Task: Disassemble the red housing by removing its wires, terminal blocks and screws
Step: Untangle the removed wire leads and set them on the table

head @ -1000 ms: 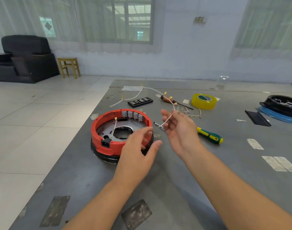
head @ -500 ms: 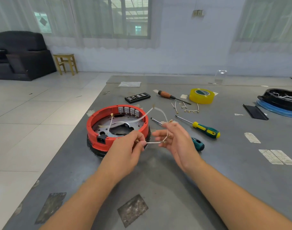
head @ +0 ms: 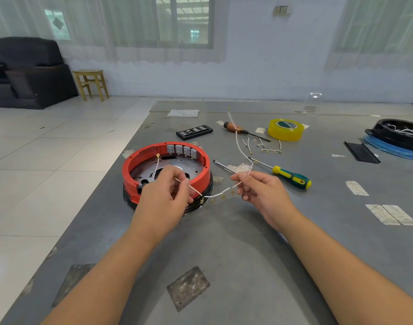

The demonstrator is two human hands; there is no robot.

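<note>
The round red housing (head: 130, 165) sits on a black base on the grey table (head: 224, 254), left of centre. Several grey terminal blocks (head: 181, 150) line its far inner wall, and one white wire with a ring lug (head: 156, 164) still runs inside it. My left hand (head: 164, 198) pinches one end of a white wire bundle (head: 220, 193) in front of the housing. My right hand (head: 259, 192) pinches the same bundle further along; brass lugs hang between the hands, and a long strand rises up behind the right hand.
Behind the right hand lie a green-yellow screwdriver (head: 291, 177), a second screwdriver blade (head: 224, 167), a wooden-handled screwdriver (head: 235, 129), loose removed wires (head: 267, 148), a yellow tape roll (head: 285, 129) and a black bit case (head: 194, 132). A black-and-blue housing (head: 398, 139) sits far right.
Both hands came together and took hold of the wire bundle, then drew it out between them in front of the housing. One second ago the left hand rested on the housing rim.
</note>
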